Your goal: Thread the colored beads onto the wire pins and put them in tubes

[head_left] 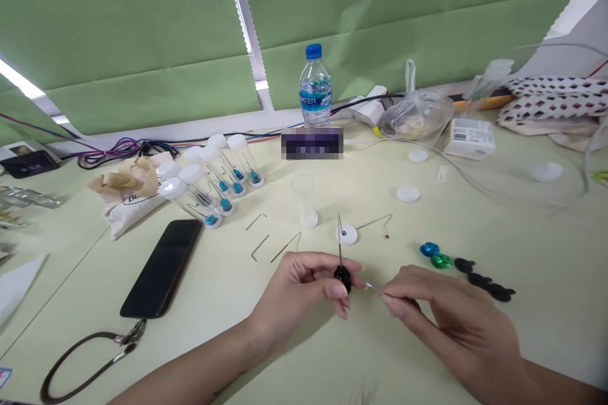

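Note:
Between its fingertips my left hand [316, 281] grips a small black part [342, 277], from which a thin metal rod [340, 247] stands up. To the right, my right hand [441, 316] pinches a thin metal tool [373, 287] whose tip points at the black part, with a small gap between them. Behind my left hand lies a white round base [348, 234]. A bent wire [375, 221] reaches right from it. Another bent wire [286, 247] and two L-shaped keys [259, 248] lie to the left. An open clear tube [304, 201] stands behind.
Capped tubes with blue parts [225, 204] stand at the left, near a phone [162, 269] with a strap. Blue [429, 249], green [441, 261] and black pieces [479, 280] lie right. White caps [408, 193], a water bottle [315, 85] and cables are farther back.

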`<state>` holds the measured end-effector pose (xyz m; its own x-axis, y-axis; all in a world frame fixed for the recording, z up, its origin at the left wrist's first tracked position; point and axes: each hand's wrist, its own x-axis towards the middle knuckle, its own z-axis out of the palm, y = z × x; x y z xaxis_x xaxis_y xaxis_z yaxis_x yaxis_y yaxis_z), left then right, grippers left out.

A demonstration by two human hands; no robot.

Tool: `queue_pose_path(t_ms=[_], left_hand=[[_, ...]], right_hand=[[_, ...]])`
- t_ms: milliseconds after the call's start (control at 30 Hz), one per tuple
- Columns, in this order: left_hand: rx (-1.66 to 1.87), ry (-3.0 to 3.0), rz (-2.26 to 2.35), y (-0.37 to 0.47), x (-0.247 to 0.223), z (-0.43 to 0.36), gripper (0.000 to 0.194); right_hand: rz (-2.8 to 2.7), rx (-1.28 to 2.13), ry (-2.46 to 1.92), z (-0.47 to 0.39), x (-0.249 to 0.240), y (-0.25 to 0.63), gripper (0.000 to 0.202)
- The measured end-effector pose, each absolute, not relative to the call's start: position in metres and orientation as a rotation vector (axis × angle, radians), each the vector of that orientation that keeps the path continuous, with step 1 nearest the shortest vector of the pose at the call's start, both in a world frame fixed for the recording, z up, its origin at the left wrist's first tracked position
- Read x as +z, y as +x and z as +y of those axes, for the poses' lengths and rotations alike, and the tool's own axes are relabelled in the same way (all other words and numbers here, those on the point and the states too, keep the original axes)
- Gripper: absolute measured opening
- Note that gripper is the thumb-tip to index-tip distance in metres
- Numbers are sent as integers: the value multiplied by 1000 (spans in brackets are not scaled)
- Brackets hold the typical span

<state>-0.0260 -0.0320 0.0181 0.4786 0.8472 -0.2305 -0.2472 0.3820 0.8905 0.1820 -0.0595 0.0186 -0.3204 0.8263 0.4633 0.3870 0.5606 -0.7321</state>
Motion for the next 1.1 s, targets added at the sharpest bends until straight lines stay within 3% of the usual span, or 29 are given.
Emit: queue_pose_path(t_ms=[233,400,600,1100], left_hand=[[797,946,729,-29,22,-33,23],[828,992,724,-29,21,-32,11],[878,960,783,-29,17,-29,24],[816,1069,946,-29,24,-31,16]], right_hand=[[-1933,661,-999,-62,16,186,15],[-1926,663,-993,-61,15,184,14],[-1933,717,-988,-61,14,182,13],[-1956,748,-1056,-60,11,180,10]])
